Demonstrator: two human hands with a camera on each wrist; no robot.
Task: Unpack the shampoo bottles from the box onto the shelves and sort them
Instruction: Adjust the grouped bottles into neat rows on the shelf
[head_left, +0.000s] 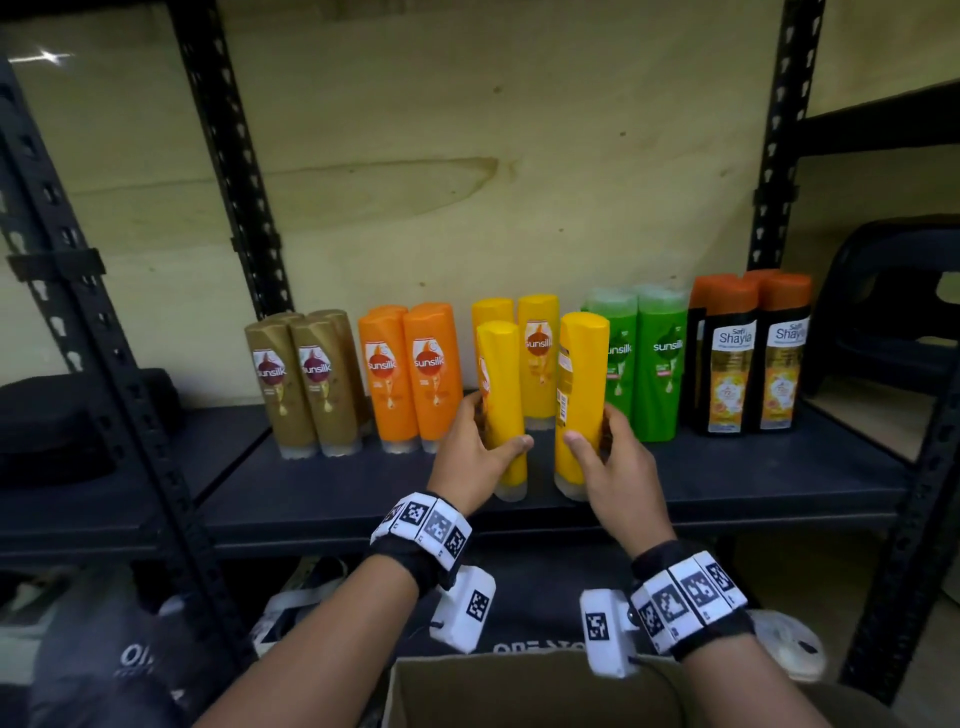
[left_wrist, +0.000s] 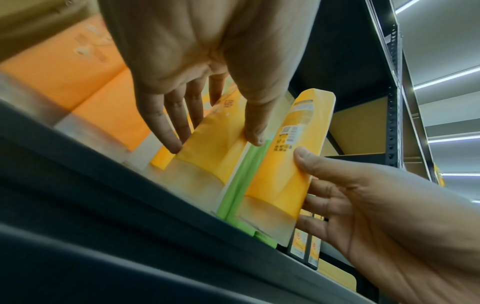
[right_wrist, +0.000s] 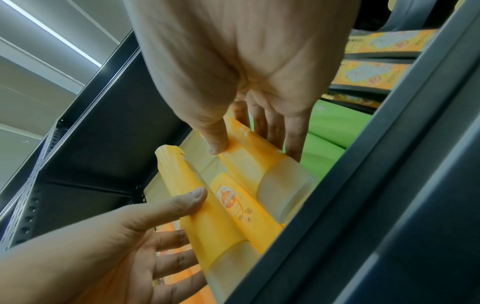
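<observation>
While both hands reached over the shelf's (head_left: 727, 483) front edge, each held one yellow shampoo bottle standing cap-down on it. The left hand (head_left: 475, 454) had its thumb on the near face of the left yellow bottle (head_left: 501, 395) and its fingers (left_wrist: 166, 127) wrapped round the far side; the right hand (head_left: 613, 460) gripped the right yellow bottle (head_left: 579, 395) the same way, thumb in front, fingers (right_wrist: 272, 125) behind. Both bottles had their long axes close to upright, the left one leaning slightly, and they stood apart with a gap between them.

Straight behind them, toward the wall, stood two more yellow bottles (head_left: 537, 353), flanked by the orange pair (head_left: 410, 374) on the left and the green pair (head_left: 649, 364) on the right. So the slot the held bottles belonged in lay directly away from the palms, and each hand was the nearer one for its own bottle. By my reading, the next move was a short push backward, keeping each bottle vertical so it would not knock its neighbours. The cardboard box (head_left: 519, 691) sat below, near the person.
</observation>
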